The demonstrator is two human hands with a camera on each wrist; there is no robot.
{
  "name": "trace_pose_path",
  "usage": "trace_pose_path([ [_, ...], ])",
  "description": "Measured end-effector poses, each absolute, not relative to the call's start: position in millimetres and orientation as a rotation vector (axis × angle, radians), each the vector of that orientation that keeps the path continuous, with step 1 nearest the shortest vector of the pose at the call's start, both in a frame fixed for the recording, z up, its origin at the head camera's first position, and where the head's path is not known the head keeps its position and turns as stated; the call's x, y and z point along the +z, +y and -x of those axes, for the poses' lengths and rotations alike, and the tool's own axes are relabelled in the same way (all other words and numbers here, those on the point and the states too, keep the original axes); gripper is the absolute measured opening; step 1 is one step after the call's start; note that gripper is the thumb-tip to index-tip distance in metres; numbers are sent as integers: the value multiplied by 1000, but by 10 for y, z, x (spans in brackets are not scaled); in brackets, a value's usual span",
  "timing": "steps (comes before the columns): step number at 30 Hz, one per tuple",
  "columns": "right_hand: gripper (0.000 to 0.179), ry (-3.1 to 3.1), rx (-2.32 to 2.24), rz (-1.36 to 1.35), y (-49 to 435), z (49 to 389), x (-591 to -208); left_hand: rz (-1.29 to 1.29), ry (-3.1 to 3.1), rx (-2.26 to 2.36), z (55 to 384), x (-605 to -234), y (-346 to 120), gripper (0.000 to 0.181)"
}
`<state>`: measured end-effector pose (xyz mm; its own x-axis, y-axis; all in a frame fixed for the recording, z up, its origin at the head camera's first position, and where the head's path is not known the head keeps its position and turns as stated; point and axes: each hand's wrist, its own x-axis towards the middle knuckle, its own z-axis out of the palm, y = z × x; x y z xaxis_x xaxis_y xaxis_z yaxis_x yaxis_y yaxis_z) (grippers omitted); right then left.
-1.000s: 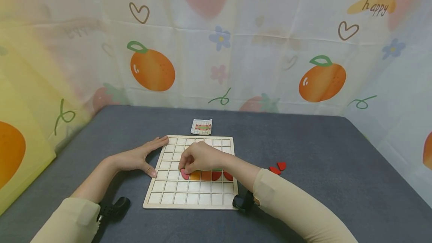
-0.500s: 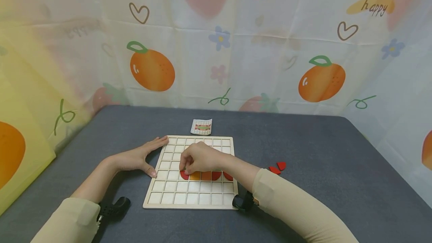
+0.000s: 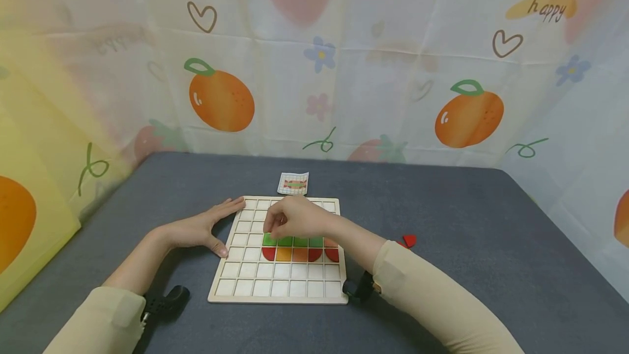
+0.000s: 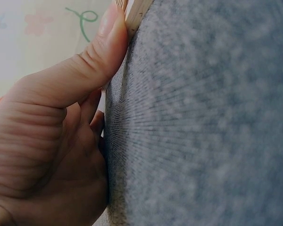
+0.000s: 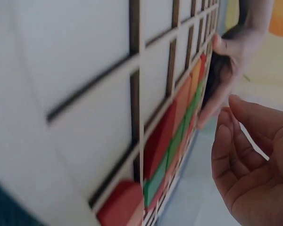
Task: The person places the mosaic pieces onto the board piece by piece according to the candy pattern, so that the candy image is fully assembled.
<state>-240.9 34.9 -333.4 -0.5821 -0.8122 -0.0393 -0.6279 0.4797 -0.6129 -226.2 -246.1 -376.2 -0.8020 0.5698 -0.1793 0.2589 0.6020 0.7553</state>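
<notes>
A pale wooden grid board (image 3: pixel 278 289) lies on the grey table. My left hand (image 3: pixel 194 230) spreads its thumb and fingers along the board's left edge; its thumb (image 4: pixel 108 35) touches the wooden rim in the left wrist view. Just above the middle of the board, my right hand (image 3: pixel 298 217) has loosely bent fingers and thumb, with nothing between them in the right wrist view. Below it, a row of green tiles (image 3: pixel 285 242) sits in the cells. Nearer me, a rounded red piece (image 3: pixel 268 254) begins a row with orange tiles (image 3: pixel 300 254) and more red pieces. The right hand hides some far cells.
A small pattern card (image 3: pixel 293 183) with a printed coloured grid lies past the board's far edge. Loose red pieces (image 3: pixel 410 240) rest on the table to the right, partly behind the right forearm. A fruit-printed curtain (image 3: pixel 373 97) hangs behind the table.
My right hand has let go of the rounded red piece, which now lies flat in its cell, and has lifted away, uncovering the green row. The left hand stays put.
</notes>
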Motion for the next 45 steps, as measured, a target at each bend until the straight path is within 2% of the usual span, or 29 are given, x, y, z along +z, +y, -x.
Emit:
trace_pose_path([
  [13, 13, 2474, -816, 1101, 791, 2546, -3268, -656, 2442, 1034, 2276, -3778, -2468, 121],
  [19, 18, 2474, -831, 1032, 1102, 2584, -3222, -673, 2441, 1046, 2277, -3775, -2473, 122],
  [30, 15, 2484, -772, 898, 1737, 2592, -3356, -671, 2438, 1045, 2271, -3771, -2473, 122],
  [45, 23, 2354, -715, 947, 2237, 2498, -3499, -668, 2458, 1013, 2272, -3768, -2473, 123],
])
